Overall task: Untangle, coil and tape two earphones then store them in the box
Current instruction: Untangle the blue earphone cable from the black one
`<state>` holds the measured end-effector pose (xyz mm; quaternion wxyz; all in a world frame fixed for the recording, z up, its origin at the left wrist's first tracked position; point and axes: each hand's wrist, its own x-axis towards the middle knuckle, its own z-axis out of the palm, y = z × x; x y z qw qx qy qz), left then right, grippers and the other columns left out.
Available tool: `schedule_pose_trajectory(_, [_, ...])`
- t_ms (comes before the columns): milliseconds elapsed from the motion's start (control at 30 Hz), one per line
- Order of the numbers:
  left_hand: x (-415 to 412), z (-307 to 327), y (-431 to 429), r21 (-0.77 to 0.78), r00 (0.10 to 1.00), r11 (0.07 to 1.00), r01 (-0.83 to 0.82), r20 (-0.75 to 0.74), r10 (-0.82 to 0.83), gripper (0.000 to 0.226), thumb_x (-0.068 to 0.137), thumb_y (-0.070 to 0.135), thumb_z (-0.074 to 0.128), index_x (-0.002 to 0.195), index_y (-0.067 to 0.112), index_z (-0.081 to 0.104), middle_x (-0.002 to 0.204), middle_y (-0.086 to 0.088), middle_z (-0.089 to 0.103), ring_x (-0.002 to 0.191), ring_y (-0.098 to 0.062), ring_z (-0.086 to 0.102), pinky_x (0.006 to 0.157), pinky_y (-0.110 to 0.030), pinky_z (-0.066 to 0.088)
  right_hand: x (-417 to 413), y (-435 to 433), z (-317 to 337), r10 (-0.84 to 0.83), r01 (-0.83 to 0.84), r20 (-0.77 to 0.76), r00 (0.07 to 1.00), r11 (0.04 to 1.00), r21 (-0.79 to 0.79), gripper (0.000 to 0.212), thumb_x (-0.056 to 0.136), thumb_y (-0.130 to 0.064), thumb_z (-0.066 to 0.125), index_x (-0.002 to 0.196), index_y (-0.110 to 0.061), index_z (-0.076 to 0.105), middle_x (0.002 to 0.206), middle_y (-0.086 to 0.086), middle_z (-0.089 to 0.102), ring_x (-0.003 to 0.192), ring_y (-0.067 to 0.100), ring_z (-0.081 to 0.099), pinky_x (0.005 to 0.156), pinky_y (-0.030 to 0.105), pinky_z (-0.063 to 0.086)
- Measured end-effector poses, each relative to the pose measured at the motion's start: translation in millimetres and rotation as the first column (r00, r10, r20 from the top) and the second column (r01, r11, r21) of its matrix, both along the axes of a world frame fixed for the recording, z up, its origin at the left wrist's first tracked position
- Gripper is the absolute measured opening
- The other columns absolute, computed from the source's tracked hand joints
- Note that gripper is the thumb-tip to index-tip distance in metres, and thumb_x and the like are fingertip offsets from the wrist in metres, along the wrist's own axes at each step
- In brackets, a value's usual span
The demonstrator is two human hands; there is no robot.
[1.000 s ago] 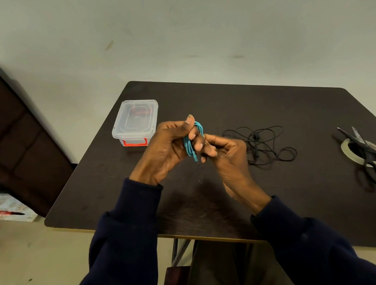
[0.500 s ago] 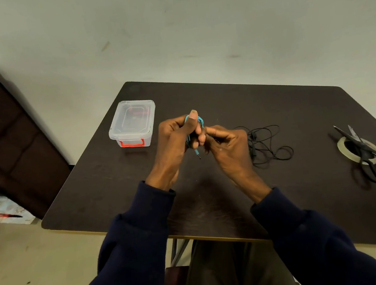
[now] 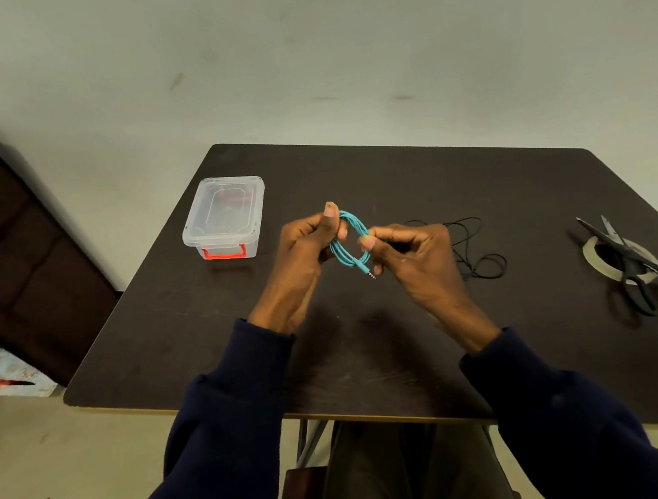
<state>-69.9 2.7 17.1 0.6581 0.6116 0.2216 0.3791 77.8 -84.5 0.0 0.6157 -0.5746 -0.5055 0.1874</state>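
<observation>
A teal earphone (image 3: 353, 242) is wound into a small coil above the middle of the dark table (image 3: 431, 336). My left hand (image 3: 307, 251) grips the coil's left side, thumb up. My right hand (image 3: 409, 252) pinches its right side, and the metal plug hangs free below. A black earphone (image 3: 478, 257) lies loose and tangled on the table just behind my right hand, partly hidden by it. The clear plastic box (image 3: 225, 216) with red clips stands shut at the table's left. A tape roll (image 3: 611, 262) lies at the right edge under black scissors (image 3: 646, 274).
A dark wooden cabinet (image 3: 4, 253) stands left of the table against the pale wall. A patterned box (image 3: 1, 373) sits on the floor beside it. The table's front edge (image 3: 378, 412) runs just above my knees.
My hands have drawn slightly apart, so the teal coil now shows as an open loop between them. Before, it was bunched tight between my fingers.
</observation>
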Motion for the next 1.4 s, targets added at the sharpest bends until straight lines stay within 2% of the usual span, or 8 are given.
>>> schedule_pose_trajectory(133, [-10, 6, 4, -0.016, 0.988, 0.994, 0.107, -0.112, -0.108, 0.042, 0.094, 0.046, 0.052, 0.082, 0.008, 0.068, 0.08, 0.0, 0.067, 0.081, -0.011, 0.061, 0.082, -0.027, 0.052, 3, -3, -1, 0.023, -0.021, 0.047, 0.999, 0.999, -0.036, 0.013, 0.092, -0.012, 0.075, 0.098, -0.002, 0.079, 0.083, 0.012, 0.075, 0.058, 0.022, 0.065, 0.058, 0.031, 0.057])
schedule_pose_trajectory(300, [-18, 9, 12, 0.144, 0.964, 0.984, 0.103, -0.258, -0.063, 0.035, 0.088, 0.046, 0.058, 0.094, 0.016, 0.076, 0.085, -0.003, 0.075, 0.081, -0.011, 0.066, 0.077, -0.025, 0.053, 10, -6, 2, 0.035, -0.022, 0.141, 0.989, 0.995, -0.097, 0.014, 0.092, -0.016, 0.074, 0.098, -0.004, 0.079, 0.078, 0.005, 0.074, 0.055, 0.012, 0.063, 0.056, 0.02, 0.05])
schedule_pose_trajectory(467, [-19, 9, 15, 0.263, 0.919, 0.945, 0.196, -0.386, -0.084, 0.031, 0.084, 0.049, 0.056, 0.09, 0.023, 0.073, 0.078, 0.004, 0.074, 0.076, -0.003, 0.067, 0.075, -0.018, 0.055, 9, -7, 2, 0.018, 0.014, 0.236, 0.972, 0.991, -0.132, 0.012, 0.092, -0.015, 0.075, 0.099, -0.006, 0.08, 0.072, -0.006, 0.071, 0.05, 0.004, 0.059, 0.055, 0.015, 0.046])
schedule_pose_trajectory(600, [-19, 5, 18, 0.313, 0.907, 0.924, 0.22, -0.414, -0.076, 0.04, 0.088, 0.048, 0.05, 0.084, 0.015, 0.071, 0.076, 0.006, 0.071, 0.074, -0.006, 0.066, 0.076, -0.023, 0.056, 8, -9, 4, 0.026, 0.008, 0.212, 0.977, 0.988, -0.155, 0.014, 0.09, -0.016, 0.076, 0.099, -0.006, 0.08, 0.071, -0.01, 0.071, 0.05, 0.005, 0.061, 0.054, 0.016, 0.048])
schedule_pose_trajectory(700, [-19, 4, 18, 0.208, 0.917, 0.951, 0.228, -0.375, -0.138, 0.048, 0.09, 0.049, 0.047, 0.084, 0.006, 0.069, 0.078, 0.001, 0.07, 0.075, -0.01, 0.065, 0.076, -0.025, 0.055, 9, -10, 7, 0.054, -0.025, 0.165, 0.985, 0.985, -0.171, 0.012, 0.09, -0.015, 0.076, 0.098, -0.007, 0.08, 0.066, -0.013, 0.072, 0.051, 0.007, 0.061, 0.055, 0.017, 0.049])
schedule_pose_trajectory(900, [-21, 5, 17, -0.131, 0.937, 0.944, 0.302, -0.144, -0.319, 0.039, 0.088, 0.051, 0.052, 0.07, 0.018, 0.066, 0.085, -0.006, 0.068, 0.085, -0.019, 0.063, 0.093, -0.04, 0.05, 12, -13, 11, 0.12, -0.12, -0.01, 0.993, 0.976, -0.18, 0.013, 0.088, -0.015, 0.078, 0.099, -0.008, 0.08, 0.08, 0.006, 0.078, 0.056, 0.014, 0.061, 0.061, 0.024, 0.054])
schedule_pose_trajectory(1200, [-16, 7, 12, -0.181, 0.965, 0.959, 0.216, -0.109, -0.238, 0.034, 0.087, 0.041, 0.058, 0.072, 0.01, 0.06, 0.062, 0.001, 0.053, 0.062, -0.008, 0.052, 0.075, -0.026, 0.051, 26, -20, 12, 0.282, -0.317, -0.204, 0.937, 0.934, -0.167, 0.025, 0.085, -0.009, 0.074, 0.109, -0.001, 0.075, 0.094, 0.015, 0.077, 0.072, 0.018, 0.068, 0.068, 0.023, 0.057])
schedule_pose_trajectory(1400, [-16, 6, 12, -0.221, 0.953, 0.94, 0.258, -0.104, -0.286, 0.034, 0.086, 0.04, 0.059, 0.071, 0.01, 0.061, 0.06, 0.0, 0.048, 0.058, -0.007, 0.046, 0.078, -0.029, 0.048, 34, -19, 14, 0.269, -0.274, -0.055, 0.962, 0.947, -0.168, 0.023, 0.089, -0.001, 0.072, 0.112, 0.001, 0.073, 0.099, 0.018, 0.076, 0.078, 0.021, 0.073, 0.071, 0.023, 0.058])
